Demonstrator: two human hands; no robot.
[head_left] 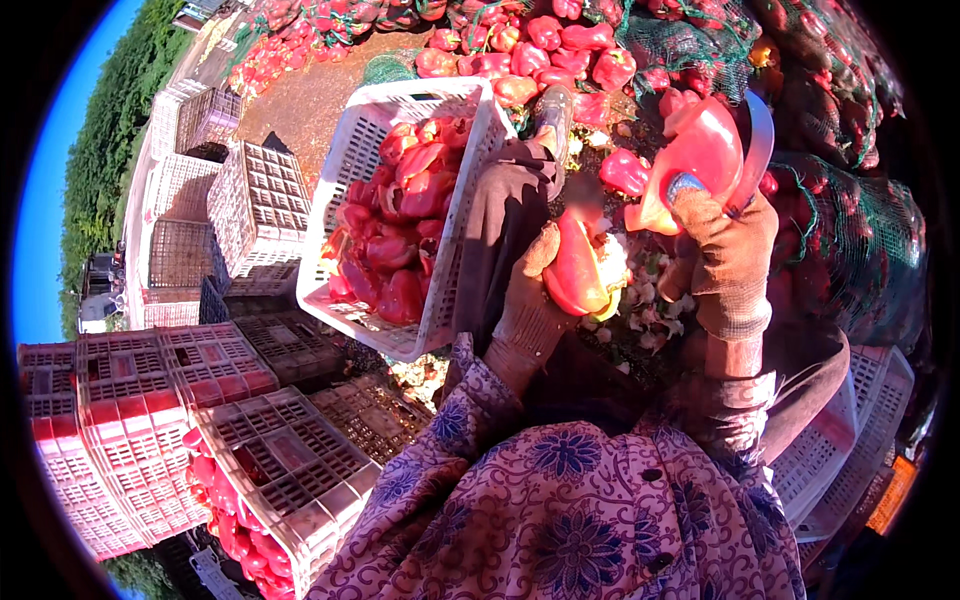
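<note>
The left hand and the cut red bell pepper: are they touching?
Touching. The head view shows the gloved left hand against the left side of the cut red bell pepper, with no gap between.

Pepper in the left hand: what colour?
The pepper is mostly red, with a yellow-green lower edge; head view shows it best.

Pepper pieces in crate, left; probably sacks, right.

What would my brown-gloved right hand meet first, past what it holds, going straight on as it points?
Past its red pepper piece and curved metal knife, likely the green mesh sack of red peppers; depth is unclear.
</note>
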